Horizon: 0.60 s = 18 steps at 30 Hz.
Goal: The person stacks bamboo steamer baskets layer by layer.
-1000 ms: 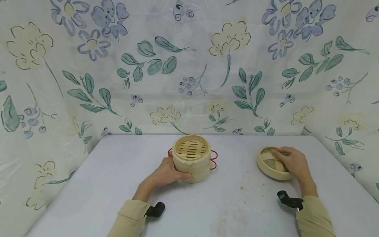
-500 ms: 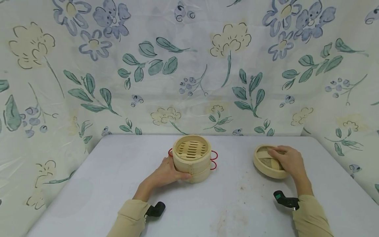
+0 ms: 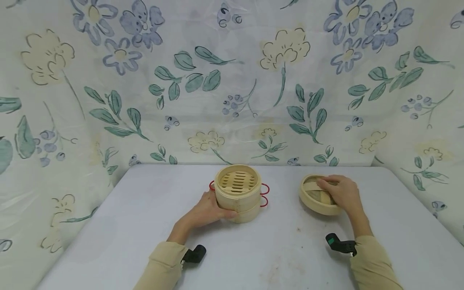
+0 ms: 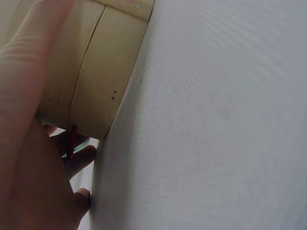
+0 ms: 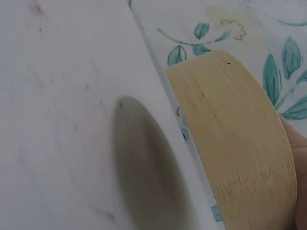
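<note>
A two-tier bamboo steamer point(image 3: 237, 193) with red wire handles point(image 3: 266, 189) stands uncovered at the table's middle, its slatted floor showing. My left hand point(image 3: 208, 209) grips its near left side, thumb across the front. The left wrist view shows the steamer wall point(image 4: 96, 72) against my left hand's palm point(image 4: 24, 143). To the right, my right hand point(image 3: 342, 193) holds the woven bamboo lid point(image 3: 313, 197) from above, tilted. In the right wrist view the lid's rim point(image 5: 235, 134) hangs above the table and casts a shadow beneath it.
The grey-white table point(image 3: 145, 209) has faint stains near its front middle. A floral plastic sheet point(image 3: 232, 80) hangs behind and wraps both sides. Black wrist cameras point(image 3: 193, 254) point(image 3: 338, 243) sit on my beige sleeves.
My right hand has carried the lid leftward, closer to the steamer. The left hand and the steamer have stayed where they were.
</note>
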Available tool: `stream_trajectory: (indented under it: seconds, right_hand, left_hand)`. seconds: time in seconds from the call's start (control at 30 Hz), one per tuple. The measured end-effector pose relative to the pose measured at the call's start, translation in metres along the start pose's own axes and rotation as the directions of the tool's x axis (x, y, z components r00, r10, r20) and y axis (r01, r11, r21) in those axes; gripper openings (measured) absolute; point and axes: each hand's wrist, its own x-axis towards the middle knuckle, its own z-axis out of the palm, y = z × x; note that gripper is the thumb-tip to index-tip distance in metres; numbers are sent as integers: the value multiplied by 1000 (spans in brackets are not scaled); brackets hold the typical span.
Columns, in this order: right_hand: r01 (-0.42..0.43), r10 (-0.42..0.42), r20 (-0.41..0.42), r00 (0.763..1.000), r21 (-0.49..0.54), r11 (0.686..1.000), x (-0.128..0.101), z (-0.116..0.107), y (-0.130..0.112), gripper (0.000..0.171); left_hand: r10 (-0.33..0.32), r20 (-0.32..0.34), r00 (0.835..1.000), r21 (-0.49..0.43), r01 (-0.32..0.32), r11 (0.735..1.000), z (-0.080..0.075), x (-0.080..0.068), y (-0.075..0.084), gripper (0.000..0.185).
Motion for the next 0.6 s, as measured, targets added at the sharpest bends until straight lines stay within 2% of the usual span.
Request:
stream_trajectory:
  seconds: [0.13, 0.6]
  right_hand:
    - [11, -11, -5, 1000, 29, 1000, 1, 6, -12, 59]
    - [157, -156, -28, 987, 51, 986, 16, 8, -69, 52]
  left_hand:
    - [15, -2, 1000, -15, -15, 1000, -1, 1, 0, 77]
    - [32, 5, 999, 4, -32, 999, 0, 2, -2, 86]
